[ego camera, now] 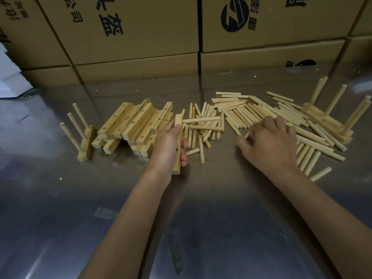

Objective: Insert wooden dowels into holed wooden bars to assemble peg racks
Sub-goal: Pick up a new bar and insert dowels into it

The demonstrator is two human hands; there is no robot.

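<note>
The left hand [168,146] grips a holed wooden bar [178,143] upright on the steel desk [60,198], fingers curled round it, with two dowels [198,120] already seated and pointing right. The right hand [269,143] rests on the loose dowel pile [247,111], its fingers [242,142] pinching one dowel [246,134].

- worktop [60,198]: grey, shiny metal, faint reflections
- cardboard boxes [130,37]: stacked in a wall along the far edge, black printed characters and a round black logo [234,16]
- white sheet material [10,77]: far left, beside the boxes
</note>
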